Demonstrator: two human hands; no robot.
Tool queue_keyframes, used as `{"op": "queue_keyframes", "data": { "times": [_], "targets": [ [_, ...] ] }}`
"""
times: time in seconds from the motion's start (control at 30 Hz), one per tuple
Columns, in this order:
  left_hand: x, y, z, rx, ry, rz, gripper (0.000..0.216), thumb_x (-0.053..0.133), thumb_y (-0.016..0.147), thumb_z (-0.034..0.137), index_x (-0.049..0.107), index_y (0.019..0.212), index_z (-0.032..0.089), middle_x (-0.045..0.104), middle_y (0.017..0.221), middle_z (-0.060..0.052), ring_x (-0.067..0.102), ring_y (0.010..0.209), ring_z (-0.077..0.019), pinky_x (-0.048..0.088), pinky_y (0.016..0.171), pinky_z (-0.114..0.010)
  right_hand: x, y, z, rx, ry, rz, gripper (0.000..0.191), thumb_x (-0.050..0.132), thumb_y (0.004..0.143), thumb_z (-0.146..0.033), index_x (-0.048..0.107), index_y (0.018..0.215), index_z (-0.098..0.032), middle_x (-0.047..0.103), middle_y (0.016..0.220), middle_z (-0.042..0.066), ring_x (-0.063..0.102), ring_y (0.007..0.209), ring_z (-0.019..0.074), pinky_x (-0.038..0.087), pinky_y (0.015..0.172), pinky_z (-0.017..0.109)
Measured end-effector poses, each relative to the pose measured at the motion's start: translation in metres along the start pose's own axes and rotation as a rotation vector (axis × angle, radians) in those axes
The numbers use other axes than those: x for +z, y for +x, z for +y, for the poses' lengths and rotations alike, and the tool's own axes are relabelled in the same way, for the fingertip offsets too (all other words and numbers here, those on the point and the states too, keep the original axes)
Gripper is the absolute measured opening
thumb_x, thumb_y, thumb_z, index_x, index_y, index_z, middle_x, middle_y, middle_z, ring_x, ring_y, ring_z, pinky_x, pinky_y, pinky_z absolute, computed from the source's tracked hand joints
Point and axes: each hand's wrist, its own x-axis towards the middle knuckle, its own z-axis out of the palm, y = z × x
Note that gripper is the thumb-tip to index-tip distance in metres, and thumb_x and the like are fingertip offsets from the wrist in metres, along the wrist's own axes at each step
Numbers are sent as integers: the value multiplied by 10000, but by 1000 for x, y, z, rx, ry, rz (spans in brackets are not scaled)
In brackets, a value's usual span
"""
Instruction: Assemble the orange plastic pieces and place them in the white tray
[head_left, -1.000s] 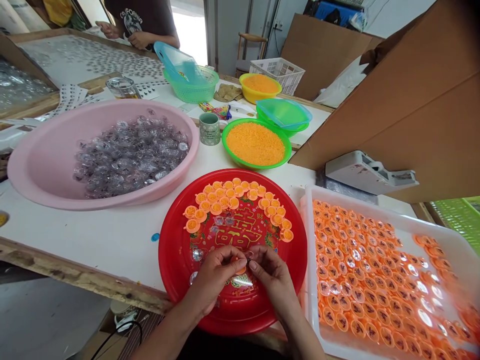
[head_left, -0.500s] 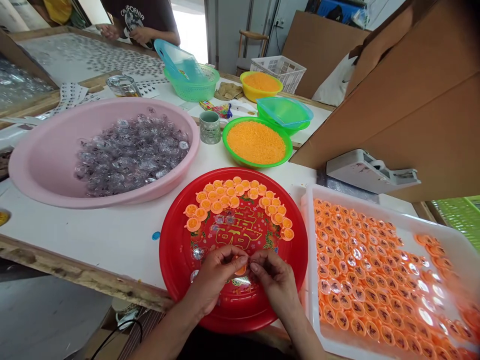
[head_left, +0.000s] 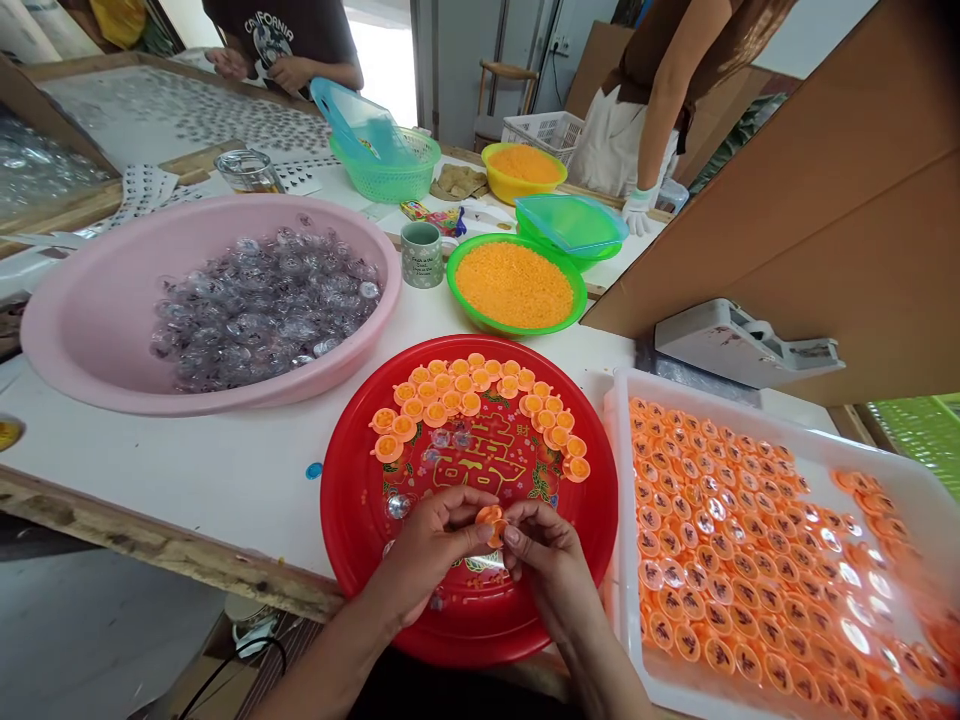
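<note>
The left hand (head_left: 435,540) and right hand (head_left: 551,545) pinch an orange piece (head_left: 492,517) over the lower middle of the red tray (head_left: 480,640), fingertips hiding part of it. Orange cups (head_left: 435,413) arc from about ten to past two o'clock around the tray. Toward four o'clock, the white tub (head_left: 627,560) is cut off, its far-right contents blurred.

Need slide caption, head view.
Left hand and right hand pinch a small orange piece over a red tray beside a white bin.
</note>
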Motion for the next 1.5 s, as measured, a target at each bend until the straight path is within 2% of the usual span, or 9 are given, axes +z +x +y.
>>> {"op": "queue_keyframes", "data": {
  "times": [0.13, 0.3, 0.47, 0.7, 0.93, 1.1, 1.27, 1.5],
  "targets": [
    [1, 2, -7, 40, 73, 27, 272, 735, 765, 314, 686, 1005, 198, 734, 947, -49, 658, 916, -196, 524, 812, -290, 0, 0, 3, -27, -32, 39, 202, 833, 671, -273, 689, 774, -176, 602, 593, -32, 515, 486, 72, 393, 450, 168],
    [2, 0, -10, 68, 43, 72, 253, 678, 797, 332, 715, 1022, 222, 711, 1086, -50, 636, 1034, -221, 523, 881, -316, -1, 0, 5, -69, -56, 93, 199, 854, 637, -253, 706, 749, -180, 635, 612, -21, 531, 518, 88, 410, 483, 189],
    [9, -1, -13, 85, 20, 168, 252, 715, 758, 347, 720, 963, 202, 737, 963, -58, 672, 918, -223, 547, 816, -320, 0, -2, 8, -98, -117, 117, 195, 848, 643, -266, 704, 748, -186, 643, 593, -14, 543, 523, 114, 436, 511, 227],
    [16, 4, -30, 161, 80, 280, 213, 674, 783, 312, 713, 967, 211, 740, 975, -55, 675, 907, -222, 544, 825, -332, 2, -3, 12, -177, -204, 170, 193, 805, 701, -317, 674, 752, -184, 630, 587, -12, 532, 518, 114, 443, 506, 229],
    [17, 6, -29, 160, 57, 269, 190, 671, 766, 289, 713, 928, 199, 752, 962, -62, 688, 903, -231, 550, 816, -341, -4, -3, 11, -174, -278, 122, 189, 797, 709, -319, 662, 757, -197, 625, 581, -11, 556, 520, 135, 473, 526, 263],
    [18, 6, -26, 125, 38, 268, 202, 684, 756, 306, 713, 924, 197, 751, 963, -68, 689, 912, -243, 545, 818, -351, -1, -4, 5, -148, -325, 164, 243, 843, 638, -321, 657, 726, -192, 635, 605, -10, 544, 521, 128, 462, 502, 244],
    [14, 7, -32, 137, 87, 266, 185, 697, 749, 318, 722, 893, 204, 752, 947, -68, 690, 882, -242, 535, 834, -366, 2, -5, 8, -164, -347, 176, 248, 833, 644, -337, 639, 701, -195, 603, 576, -24, 521, 508, 119, 439, 496, 236],
    [17, 6, -26, 52, -138, 231, 255, 768, 695, 344, 716, 882, 179, 751, 923, -66, 686, 863, -228, 543, 803, -344, 1, -5, 10, -222, -469, 201, 220, 801, 696, -350, 638, 724, -205, 595, 629, -15, 528, 547, 131, 438, 516, 249]
  ]
}}
